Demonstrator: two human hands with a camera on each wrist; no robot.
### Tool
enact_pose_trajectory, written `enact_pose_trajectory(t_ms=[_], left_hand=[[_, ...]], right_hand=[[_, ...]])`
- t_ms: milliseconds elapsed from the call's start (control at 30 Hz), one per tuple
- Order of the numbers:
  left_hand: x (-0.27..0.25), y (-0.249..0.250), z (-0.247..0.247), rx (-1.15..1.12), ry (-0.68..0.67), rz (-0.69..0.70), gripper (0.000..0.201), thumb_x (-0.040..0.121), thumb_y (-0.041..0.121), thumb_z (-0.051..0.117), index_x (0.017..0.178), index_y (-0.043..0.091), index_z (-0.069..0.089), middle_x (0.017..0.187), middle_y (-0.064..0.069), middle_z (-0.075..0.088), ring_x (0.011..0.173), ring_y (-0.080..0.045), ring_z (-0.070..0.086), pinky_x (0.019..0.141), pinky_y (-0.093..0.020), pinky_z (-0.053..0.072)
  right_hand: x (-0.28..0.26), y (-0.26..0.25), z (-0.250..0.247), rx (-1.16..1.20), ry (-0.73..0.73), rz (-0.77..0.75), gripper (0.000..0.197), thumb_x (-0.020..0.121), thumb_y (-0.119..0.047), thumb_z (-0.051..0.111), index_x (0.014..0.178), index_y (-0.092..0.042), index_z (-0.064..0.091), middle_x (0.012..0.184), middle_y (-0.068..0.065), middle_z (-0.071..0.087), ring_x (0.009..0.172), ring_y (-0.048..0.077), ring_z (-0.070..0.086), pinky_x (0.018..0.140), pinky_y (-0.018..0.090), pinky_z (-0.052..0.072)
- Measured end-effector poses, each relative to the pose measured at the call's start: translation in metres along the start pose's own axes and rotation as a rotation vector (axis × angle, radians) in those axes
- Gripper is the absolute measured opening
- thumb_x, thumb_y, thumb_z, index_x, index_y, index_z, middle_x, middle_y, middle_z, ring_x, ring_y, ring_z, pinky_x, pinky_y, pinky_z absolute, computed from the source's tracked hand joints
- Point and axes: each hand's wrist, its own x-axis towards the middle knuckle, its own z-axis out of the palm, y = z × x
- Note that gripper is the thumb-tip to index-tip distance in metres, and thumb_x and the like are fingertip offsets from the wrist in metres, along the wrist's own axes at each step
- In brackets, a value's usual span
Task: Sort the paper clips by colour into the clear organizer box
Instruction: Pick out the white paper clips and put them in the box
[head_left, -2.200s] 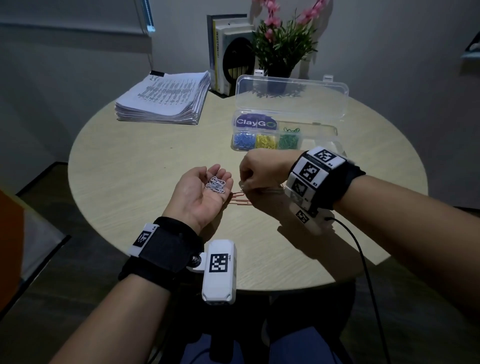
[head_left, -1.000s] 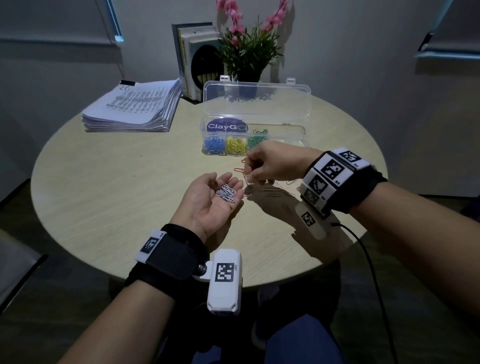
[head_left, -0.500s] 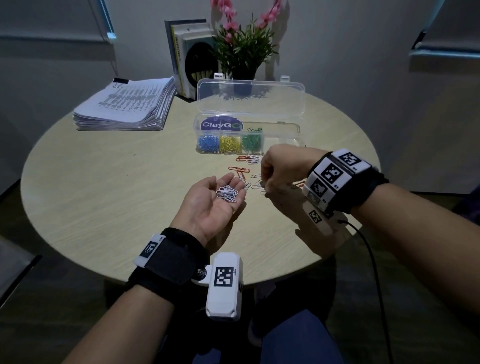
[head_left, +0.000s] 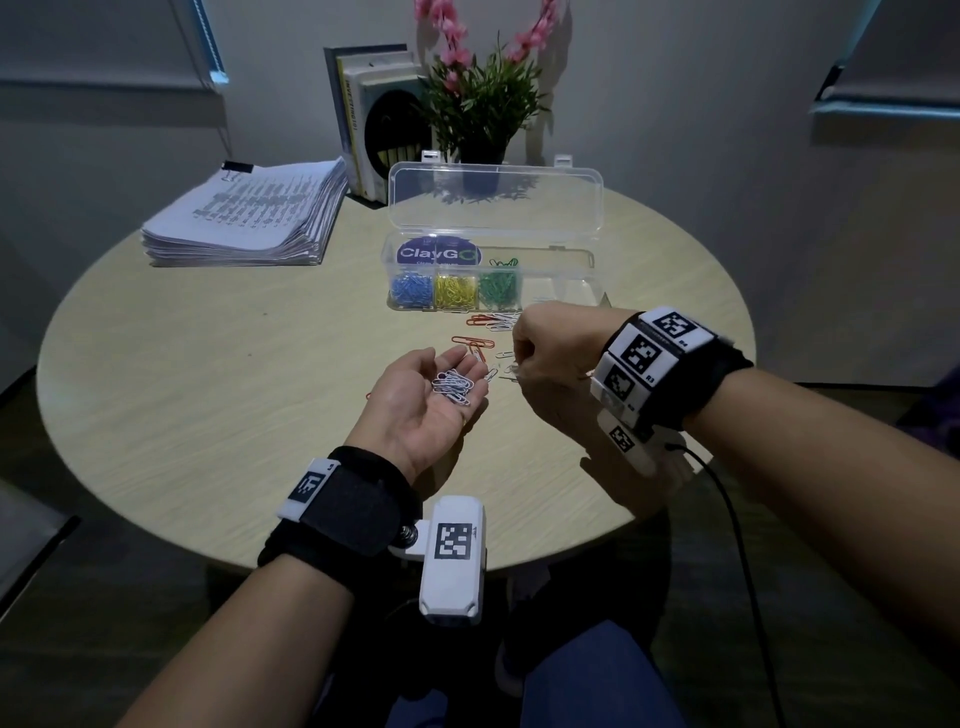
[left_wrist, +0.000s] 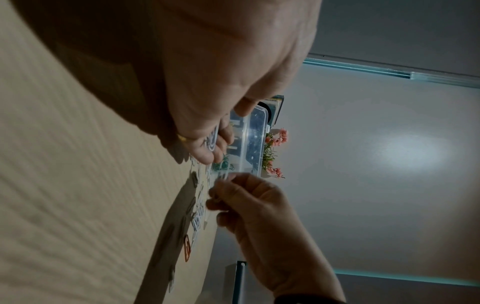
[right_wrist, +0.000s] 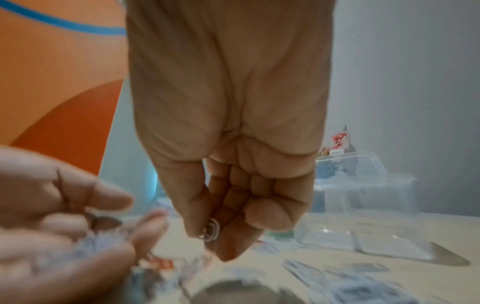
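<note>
My left hand (head_left: 441, 371) lies palm up over the round table, cupping a small heap of white paper clips (head_left: 453, 387). Just to its right, my right hand (head_left: 519, 366) is curled, and its thumb and fingers pinch a white clip (right_wrist: 211, 228). Between my hands and the box lie loose orange and white clips (head_left: 488, 322) on the table. The clear organizer box (head_left: 566, 283) stands farther back with its lid up. Its three left compartments hold blue clips (head_left: 411, 291), yellow clips (head_left: 456, 292) and green clips (head_left: 500, 288). The right compartments look bare.
A thick stack of printed paper (head_left: 249, 218) lies at the back left of the table (head_left: 208, 389). Books (head_left: 363, 104) and a potted plant with pink flowers (head_left: 483, 98) stand behind the box. A cable (head_left: 737, 545) hangs from my right wrist.
My right hand dipped to the loose clips on the table and now holds a white clip beside my left fingertips. My left palm stayed up with its heap of white clips.
</note>
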Motion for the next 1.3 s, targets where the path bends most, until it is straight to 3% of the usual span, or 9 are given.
enact_pose_trajectory(t_ms=[133,267,467,533,633,800,967,1100,1300], left_hand=[[0.003,-0.002,0.004,-0.015,-0.016,-0.015,0.04,0.102,0.022,0.028,0.111,-0.005,0.056,0.107,-0.019,0.058,0.117,-0.028,0.051,0.103,-0.038,0.037],[0.002,-0.005,0.008,-0.104,-0.055,-0.034,0.041,0.102,0.024,0.027,0.102,-0.006,0.055,0.1,-0.022,0.06,0.101,-0.028,0.057,0.101,-0.038,0.041],[0.002,-0.006,0.009,-0.075,-0.019,-0.036,0.043,0.104,0.02,0.024,0.091,-0.004,0.057,0.098,-0.019,0.059,0.119,-0.027,0.05,0.096,-0.038,0.04],[0.002,-0.007,0.01,-0.067,-0.006,-0.041,0.04,0.103,0.017,0.025,0.09,-0.003,0.056,0.103,-0.018,0.06,0.124,-0.027,0.049,0.095,-0.037,0.04],[0.003,-0.01,0.011,-0.059,0.002,-0.041,0.036,0.103,0.013,0.025,0.091,-0.003,0.055,0.097,-0.018,0.058,0.125,-0.028,0.048,0.094,-0.036,0.041],[0.004,-0.01,0.011,-0.044,0.008,-0.04,0.035,0.102,0.015,0.026,0.091,-0.002,0.055,0.095,-0.016,0.058,0.125,-0.027,0.049,0.094,-0.036,0.04],[0.004,-0.009,0.012,-0.047,0.007,-0.043,0.035,0.102,0.015,0.027,0.091,-0.003,0.055,0.094,-0.016,0.059,0.124,-0.026,0.05,0.093,-0.036,0.041],[0.004,-0.009,0.014,-0.047,0.012,-0.051,0.036,0.102,0.016,0.027,0.09,-0.002,0.055,0.091,-0.016,0.058,0.123,-0.026,0.05,0.092,-0.035,0.041],[0.005,-0.01,0.016,-0.054,0.019,-0.054,0.036,0.103,0.017,0.028,0.089,-0.002,0.056,0.09,-0.016,0.058,0.123,-0.025,0.05,0.092,-0.035,0.04]], right_hand=[[0.001,-0.007,-0.018,0.219,0.033,-0.078,0.011,0.087,-0.01,0.064,0.096,-0.005,0.069,0.071,-0.002,0.064,0.061,0.008,0.058,0.055,0.017,0.045],[-0.003,-0.018,-0.025,0.353,0.009,-0.158,0.015,0.089,-0.013,0.064,0.101,-0.006,0.07,0.083,0.005,0.071,0.071,0.014,0.067,0.063,0.022,0.056],[-0.003,0.012,-0.021,0.09,0.048,0.07,0.025,0.087,0.002,0.057,0.104,-0.009,0.072,0.094,0.007,0.072,0.072,0.016,0.061,0.062,0.025,0.052],[-0.003,0.021,-0.015,-0.006,0.021,0.118,0.024,0.086,-0.002,0.06,0.103,-0.012,0.073,0.089,0.001,0.068,0.074,0.015,0.057,0.065,0.025,0.046],[-0.002,0.027,-0.005,-0.038,0.008,0.162,0.018,0.086,-0.013,0.064,0.101,-0.009,0.073,0.091,0.004,0.07,0.082,0.021,0.062,0.07,0.028,0.05],[0.0,0.021,0.004,0.037,0.034,0.109,0.018,0.084,-0.019,0.07,0.1,-0.011,0.073,0.1,0.004,0.071,0.096,0.019,0.064,0.073,0.025,0.048],[-0.002,0.026,-0.007,0.075,0.016,0.117,0.013,0.083,-0.01,0.07,0.094,-0.011,0.075,0.087,0.003,0.071,0.072,0.013,0.059,0.058,0.02,0.047],[0.004,0.042,-0.011,0.029,0.084,0.175,0.03,0.084,0.005,0.053,0.096,-0.012,0.074,0.095,0.006,0.07,0.085,0.022,0.063,0.071,0.027,0.051],[0.008,0.045,0.001,-0.006,0.052,0.164,0.018,0.078,-0.011,0.073,0.095,-0.017,0.072,0.087,-0.001,0.062,0.081,0.017,0.056,0.069,0.025,0.045]])
